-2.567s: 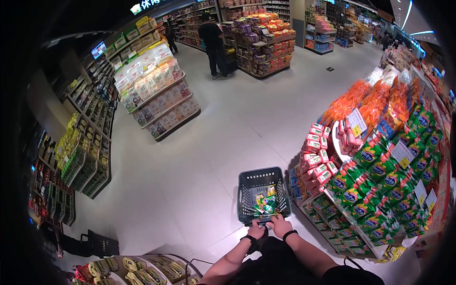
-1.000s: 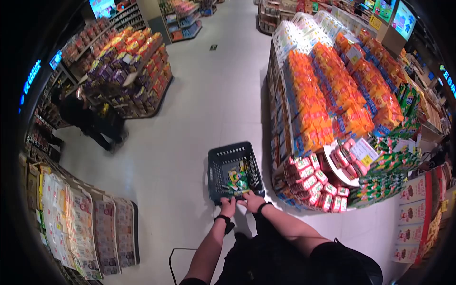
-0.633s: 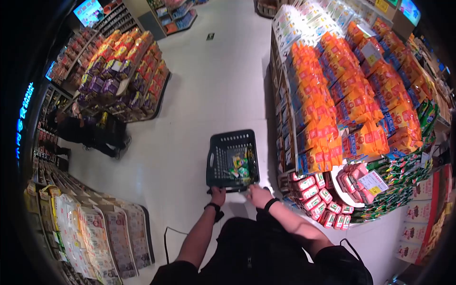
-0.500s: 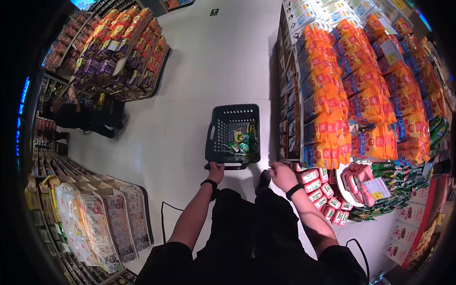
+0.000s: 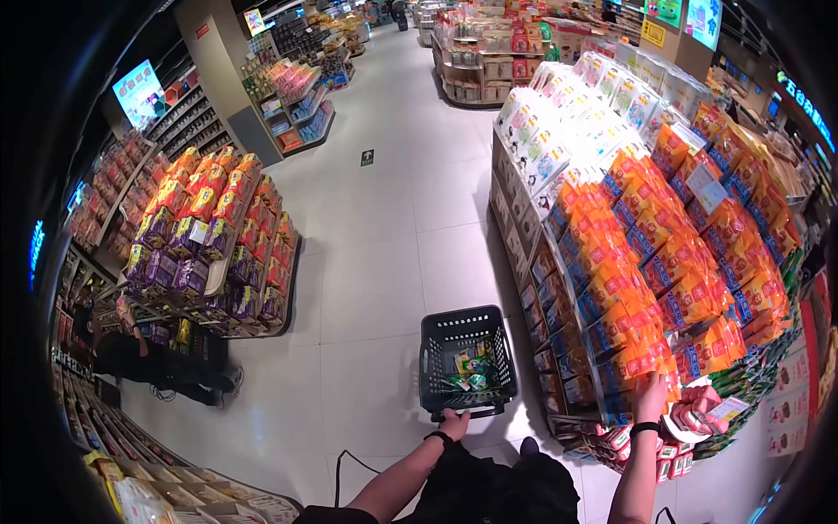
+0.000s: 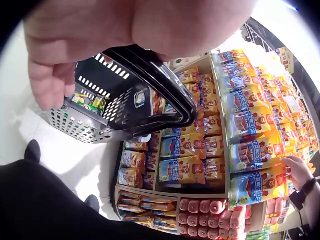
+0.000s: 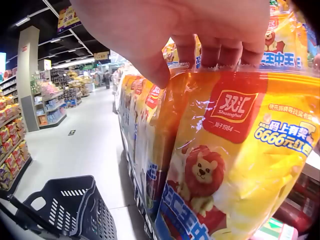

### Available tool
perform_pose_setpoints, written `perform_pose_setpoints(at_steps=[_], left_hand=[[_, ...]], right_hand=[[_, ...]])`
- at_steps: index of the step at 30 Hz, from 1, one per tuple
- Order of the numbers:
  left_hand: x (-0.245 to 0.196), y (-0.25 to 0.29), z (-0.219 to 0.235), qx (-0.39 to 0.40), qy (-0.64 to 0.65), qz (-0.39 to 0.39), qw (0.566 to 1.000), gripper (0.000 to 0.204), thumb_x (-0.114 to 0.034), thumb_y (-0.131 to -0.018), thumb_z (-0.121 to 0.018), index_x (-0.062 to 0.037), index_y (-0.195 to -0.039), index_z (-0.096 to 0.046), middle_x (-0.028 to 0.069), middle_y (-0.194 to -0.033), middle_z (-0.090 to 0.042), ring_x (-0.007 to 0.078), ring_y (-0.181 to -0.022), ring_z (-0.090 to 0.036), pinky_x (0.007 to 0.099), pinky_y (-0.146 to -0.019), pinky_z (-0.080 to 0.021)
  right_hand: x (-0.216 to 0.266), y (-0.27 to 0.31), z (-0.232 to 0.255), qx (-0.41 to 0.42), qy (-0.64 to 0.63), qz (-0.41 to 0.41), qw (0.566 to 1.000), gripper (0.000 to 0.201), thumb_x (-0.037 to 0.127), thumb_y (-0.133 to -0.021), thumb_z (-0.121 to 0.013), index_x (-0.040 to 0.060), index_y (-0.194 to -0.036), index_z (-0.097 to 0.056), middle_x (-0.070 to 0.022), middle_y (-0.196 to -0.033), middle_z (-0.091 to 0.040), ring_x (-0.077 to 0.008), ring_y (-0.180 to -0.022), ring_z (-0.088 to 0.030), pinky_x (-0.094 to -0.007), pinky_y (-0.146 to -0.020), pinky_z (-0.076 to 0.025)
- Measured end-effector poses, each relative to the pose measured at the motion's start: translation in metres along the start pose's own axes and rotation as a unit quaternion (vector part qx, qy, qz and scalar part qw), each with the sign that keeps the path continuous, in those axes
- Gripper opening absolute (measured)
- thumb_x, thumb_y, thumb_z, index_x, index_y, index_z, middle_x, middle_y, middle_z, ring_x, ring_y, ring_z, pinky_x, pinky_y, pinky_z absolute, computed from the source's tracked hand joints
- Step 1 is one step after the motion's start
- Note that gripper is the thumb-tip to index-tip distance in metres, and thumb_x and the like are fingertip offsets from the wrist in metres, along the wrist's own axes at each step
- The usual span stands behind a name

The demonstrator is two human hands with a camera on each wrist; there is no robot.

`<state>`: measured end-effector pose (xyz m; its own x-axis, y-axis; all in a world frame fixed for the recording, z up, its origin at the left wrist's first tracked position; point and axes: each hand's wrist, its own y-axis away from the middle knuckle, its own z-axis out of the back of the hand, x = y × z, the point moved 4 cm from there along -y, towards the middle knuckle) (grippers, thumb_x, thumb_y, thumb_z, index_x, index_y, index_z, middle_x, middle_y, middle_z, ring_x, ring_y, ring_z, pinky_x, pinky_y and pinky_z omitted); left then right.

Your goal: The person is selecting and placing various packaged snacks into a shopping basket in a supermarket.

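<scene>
My left hand (image 5: 454,425) grips the handle of a dark green basket (image 5: 427,390), low in the middle of the head view. A few small green and yellow packs (image 5: 476,382) lie in it. In the left wrist view the hand (image 6: 142,22) covers part of the black handle (image 6: 186,111). To the right, my right hand (image 5: 649,403) is at the lowest front orange packet (image 5: 642,360) on a sloped display. The right wrist view has the hand (image 7: 185,27) pinching the top edge of that upright orange and yellow packet (image 7: 240,165), fingers partly hidden behind it.
The orange display's shelf side (image 5: 532,288) runs along the aisle's right. Red packs (image 5: 690,415) sit at its near end. A snack display (image 5: 209,253) stands left, with a person (image 5: 144,354) in dark clothes below it. Floor (image 5: 375,262) stretches between the displays.
My right hand has moved from the basket handle, out to the right, and onto an orange packet. The left hand still grips the handle. The head view now reaches farther down the aisle.
</scene>
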<state>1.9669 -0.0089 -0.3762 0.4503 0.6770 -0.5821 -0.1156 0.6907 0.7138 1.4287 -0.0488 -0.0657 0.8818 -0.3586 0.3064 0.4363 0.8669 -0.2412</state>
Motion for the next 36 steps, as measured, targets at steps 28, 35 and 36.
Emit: perform_pose_setpoints(at_steps=[28,35,36], left_hand=[[-0.017,-0.055,0.035,-0.066,-0.019,0.037,0.997,0.075,-0.055,-0.101,-0.070,0.0061,-0.130,-0.038,0.0277,-0.125,-0.063,0.0381,-0.118,-0.066,0.0464,-0.106,-0.051],[-0.033,-0.028,0.031,-0.119,0.018,0.035,0.992,0.069,-0.058,-0.103,-0.068,0.0032,-0.125,-0.044,0.0216,-0.115,-0.064,0.0309,-0.109,-0.066,0.0445,-0.100,-0.053],[-0.035,-0.026,0.032,-0.092,0.010,0.043,0.995,0.070,-0.058,-0.103,-0.068,0.0034,-0.126,-0.044,0.0215,-0.116,-0.064,0.0304,-0.110,-0.066,0.0446,-0.100,-0.053]], right_hand=[[-0.009,-0.030,0.131,0.162,-0.081,0.057,0.982,0.009,0.001,-0.096,-0.071,-0.0062,-0.099,-0.066,-0.0238,-0.090,-0.064,-0.0447,-0.089,-0.065,-0.0485,-0.083,-0.050],[0.051,-0.090,0.197,0.242,-0.150,0.139,0.949,0.013,0.004,-0.095,-0.072,-0.0069,-0.100,-0.067,-0.0208,-0.095,-0.066,-0.0410,-0.088,-0.064,-0.0436,-0.083,-0.050],[0.064,-0.098,0.200,0.283,-0.151,0.155,0.934,0.013,0.006,-0.096,-0.072,-0.0064,-0.098,-0.067,-0.0196,-0.093,-0.066,-0.0392,-0.085,-0.063,-0.0431,-0.079,-0.050]])
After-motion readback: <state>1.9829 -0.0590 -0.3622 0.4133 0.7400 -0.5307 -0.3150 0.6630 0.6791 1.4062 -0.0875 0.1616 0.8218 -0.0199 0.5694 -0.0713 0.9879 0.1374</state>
